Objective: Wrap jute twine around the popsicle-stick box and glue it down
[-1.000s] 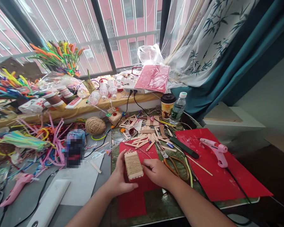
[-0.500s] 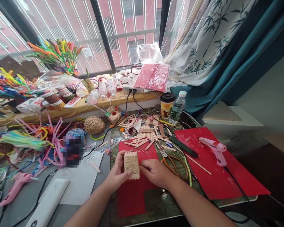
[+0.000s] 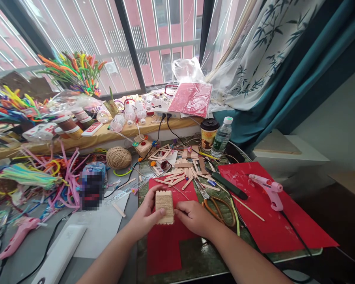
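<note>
- Your left hand grips the twine-wrapped block; thumb, off a second ago, now presses its face, presumably steadying it.
- Your right hand: curled at its edge, contents unclear.

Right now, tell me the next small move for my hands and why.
Probably wind the twine one more turn toward the block's near end. The left hand steadies the block, the right hand's curled fingers are by its right edge, and bare wood shows at that near end.
</note>
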Demonstrator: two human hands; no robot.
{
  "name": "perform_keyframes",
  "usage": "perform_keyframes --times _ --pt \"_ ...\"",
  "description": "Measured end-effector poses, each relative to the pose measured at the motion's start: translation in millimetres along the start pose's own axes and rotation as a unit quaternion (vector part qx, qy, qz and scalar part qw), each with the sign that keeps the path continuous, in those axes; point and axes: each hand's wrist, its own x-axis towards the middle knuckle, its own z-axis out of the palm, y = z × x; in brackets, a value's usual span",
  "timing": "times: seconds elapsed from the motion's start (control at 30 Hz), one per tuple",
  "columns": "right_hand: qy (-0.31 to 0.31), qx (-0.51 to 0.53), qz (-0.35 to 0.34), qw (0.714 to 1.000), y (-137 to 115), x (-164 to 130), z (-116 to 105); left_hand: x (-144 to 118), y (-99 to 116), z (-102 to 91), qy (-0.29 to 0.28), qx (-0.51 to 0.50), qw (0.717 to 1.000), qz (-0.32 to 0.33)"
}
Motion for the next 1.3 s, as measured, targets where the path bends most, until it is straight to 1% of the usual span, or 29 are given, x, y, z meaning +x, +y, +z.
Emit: perform_keyframes --times 0.07,0.13,0.17,0.23,0.3,0.4,0.5,0.6,0.7,0.77,0.8,0.83,0.9,0.97,1.07,1.17,1.23,1.3 --pt "0.001 -0.010 0.001 1.000 0.5 0.3 0.2 0.3 18.0 -3.6 -0.004 0.136 0.990 0.035" --pt "0.001 -0.021 0.003 1.000 1.8 0.4 1.2 1.7 37.1 -4.3 -0.022 0.276 0.958 0.068" --pt "-0.001 -0.025 0.003 1.000 2.6 0.3 1.8 2.9 45.4 -3.2 -0.037 0.327 0.941 0.081" --pt "-0.004 -0.023 0.003 1.000 3.9 -0.1 2.9 6.2 57.5 1.3 -0.065 0.385 0.917 0.080" --pt "-0.005 -0.016 0.004 1.000 4.4 -0.3 3.2 9.8 62.9 6.5 -0.064 0.423 0.902 0.060" --pt "0.005 -0.001 -0.002 1.000 4.0 0.2 1.7 13.1 64.4 9.4 -0.047 0.459 0.887 0.030" --pt "0.018 0.029 -0.002 0.999 3.1 1.5 -1.8 12.5 63.5 4.1 -0.036 0.453 0.891 0.026" --pt "0.020 0.080 0.008 0.997 2.5 1.9 -5.2 8.8 54.6 -5.1 -0.007 0.410 0.911 0.042" --pt "0.025 0.135 0.005 0.991 2.0 0.1 -6.7 3.3 30.2 -11.8 0.026 0.322 0.945 0.061" --pt "0.048 0.151 -0.003 0.987 1.9 -1.7 -6.8 -1.8 8.5 -13.1 0.039 0.238 0.967 0.086" --pt "0.061 0.149 -0.007 0.987 1.9 -2.4 -6.7 -4.6 -2.1 -12.8 0.052 0.210 0.971 0.098" --pt "0.070 0.139 -0.010 0.988 2.0 -3.0 -6.5 -7.5 -11.6 -12.2 0.063 0.202 0.972 0.101" --pt "0.075 0.106 -0.010 0.991 2.3 -3.3 -5.6 -12.9 -25.9 -11.0 0.070 0.220 0.968 0.102" --pt "0.076 0.072 -0.003 0.994 2.9 -2.9 -4.3 -16.8 -33.0 -11.4 0.062 0.250 0.961 0.097" --pt "0.095 0.037 0.011 0.995 4.5 -1.4 -2.5 -19.8 -34.7 -15.3 0.050 0.284 0.954 0.077" --pt "0.122 0.029 0.023 0.992 7.2 0.4 -1.8 -20.9 -33.0 -19.5 0.047 0.305 0.949 0.064" --pt "0.124 0.042 0.036 0.991 9.1 1.8 -1.7 -21.5 -31.9 -21.3 0.038 0.311 0.948 0.063" --pt "0.113 0.055 0.047 0.991 10.7 3.1 -1.4 -21.9 -31.1 -22.8 0.021 0.306 0.950 0.058"
